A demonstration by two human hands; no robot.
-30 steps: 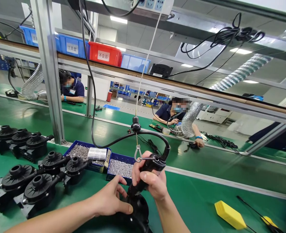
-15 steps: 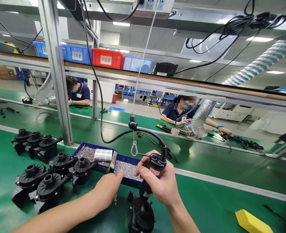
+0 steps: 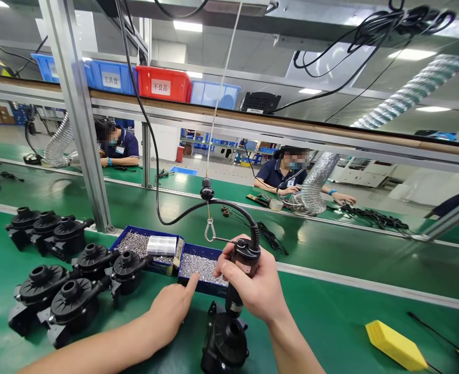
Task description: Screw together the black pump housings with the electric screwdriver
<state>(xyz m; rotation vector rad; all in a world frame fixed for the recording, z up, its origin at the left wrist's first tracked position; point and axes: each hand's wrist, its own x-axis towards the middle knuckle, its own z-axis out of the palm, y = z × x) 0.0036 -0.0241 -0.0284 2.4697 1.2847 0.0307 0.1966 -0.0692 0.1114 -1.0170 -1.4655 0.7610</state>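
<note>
My right hand (image 3: pixel 260 291) is wrapped around a black electric screwdriver (image 3: pixel 241 272), held upright over a black blower-like pump (image 3: pixel 227 343). The tool's lower end meets the back of the pump; its tip is hidden. My left hand (image 3: pixel 170 311) is left of the pump, palm down. One finger points out at the front edge of a blue bin of small shiny metal parts (image 3: pixel 201 267). Its other fingers are curled underneath and mostly hidden, with a tiny glint at their edge. Beside that bin, a second blue bin of screws (image 3: pixel 133 244) carries a white divided box (image 3: pixel 162 245).
Several similar black pumps (image 3: pixel 75 301) stand at the left. A yellow block-shaped object (image 3: pixel 395 345) lies at the right. The screwdriver hangs from a cord (image 3: pixel 217 109) and has a black cable. A metal post (image 3: pixel 75 114) rises behind the pumps. Two co-workers sit across the bench.
The view has shifted slightly right and down. My left index finger has straightened over the bin's front edge. Small shiny bits beside that hand show less now. The screwdriver stays over the pump.
</note>
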